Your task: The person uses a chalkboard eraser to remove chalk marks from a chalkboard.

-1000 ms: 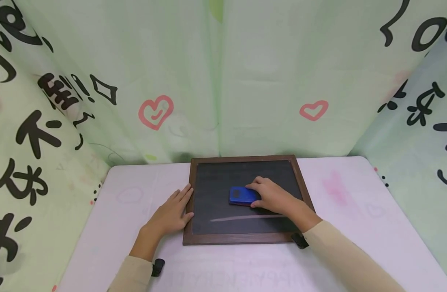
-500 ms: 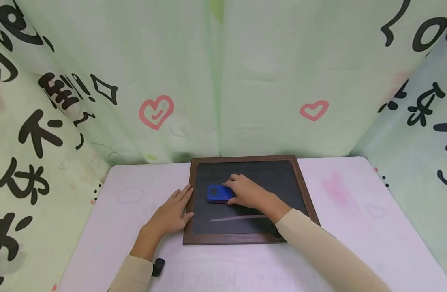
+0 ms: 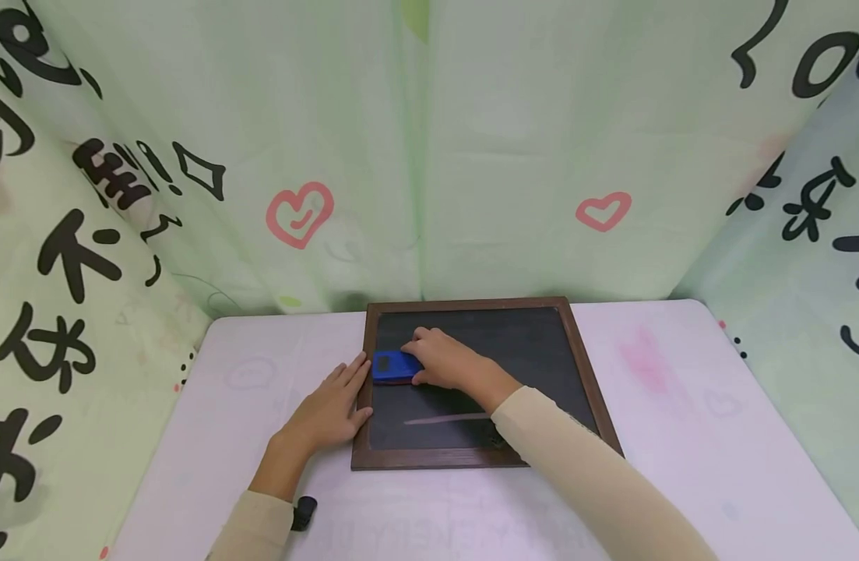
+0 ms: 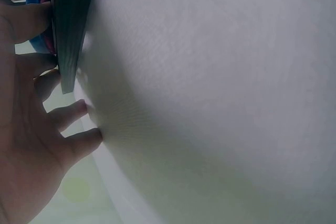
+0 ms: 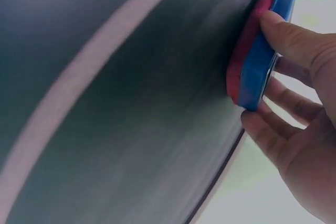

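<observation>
A small blackboard (image 3: 527, 343) in a brown wooden frame lies on the table. My right hand (image 3: 450, 362) grips a blue chalkboard eraser (image 3: 394, 366) by its right end, thumb on the near side. Its red felt face is against the board, close to the left frame edge, as the right wrist view also shows the eraser (image 5: 257, 61). One pale chalk line (image 3: 443, 419) runs across the lower board, partly hidden by my right sleeve. With fingers extended, my left hand (image 3: 327, 413) rests against the left side of the frame, also seen in the left wrist view (image 4: 68, 35).
A white table (image 3: 261, 374) with faint pink marks (image 3: 646, 362) lies under the board. Green curtain cloth (image 3: 499, 171) with black writing and red hearts hangs behind and on both sides. A black wrist device (image 3: 304, 514) sits at my left cuff.
My right hand has slid the eraser leftward across the board, from near its middle to the left frame edge. My left hand has stayed at the frame.
</observation>
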Tool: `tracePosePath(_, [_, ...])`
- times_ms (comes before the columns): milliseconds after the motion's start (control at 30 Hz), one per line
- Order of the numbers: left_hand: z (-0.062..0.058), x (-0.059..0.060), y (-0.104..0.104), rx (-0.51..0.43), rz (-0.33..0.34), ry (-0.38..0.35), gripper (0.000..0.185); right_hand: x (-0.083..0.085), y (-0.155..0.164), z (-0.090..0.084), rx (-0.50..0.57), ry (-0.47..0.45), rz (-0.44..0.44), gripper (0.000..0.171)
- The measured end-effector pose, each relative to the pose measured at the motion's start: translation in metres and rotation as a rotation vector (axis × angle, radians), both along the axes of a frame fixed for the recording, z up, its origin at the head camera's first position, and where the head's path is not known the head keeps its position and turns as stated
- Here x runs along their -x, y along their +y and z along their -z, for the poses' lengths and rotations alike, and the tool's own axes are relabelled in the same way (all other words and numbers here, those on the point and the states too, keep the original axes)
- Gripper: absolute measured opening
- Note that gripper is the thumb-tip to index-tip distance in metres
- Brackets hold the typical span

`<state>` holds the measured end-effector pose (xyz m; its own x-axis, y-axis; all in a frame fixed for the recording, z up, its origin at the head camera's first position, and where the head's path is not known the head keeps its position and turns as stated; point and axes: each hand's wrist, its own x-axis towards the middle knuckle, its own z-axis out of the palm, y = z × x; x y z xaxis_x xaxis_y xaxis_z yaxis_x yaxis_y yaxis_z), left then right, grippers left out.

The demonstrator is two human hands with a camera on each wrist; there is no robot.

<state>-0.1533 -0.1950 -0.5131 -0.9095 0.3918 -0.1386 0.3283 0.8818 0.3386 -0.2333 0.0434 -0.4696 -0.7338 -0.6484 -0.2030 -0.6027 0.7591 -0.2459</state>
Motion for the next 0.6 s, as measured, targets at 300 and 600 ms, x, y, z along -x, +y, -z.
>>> tracePosePath(300, [-0.002, -0.001, 0.001, 0.005, 0.005, -0.001, 0.077, -0.004, 0.002, -0.002, -0.017, -0.031, -0.018, 0.06])
tracePosePath(600, [-0.002, -0.001, 0.001, 0.006, 0.003, -0.002, 0.077, -0.014, 0.007, -0.005, 0.01, -0.044, -0.036, 0.06])
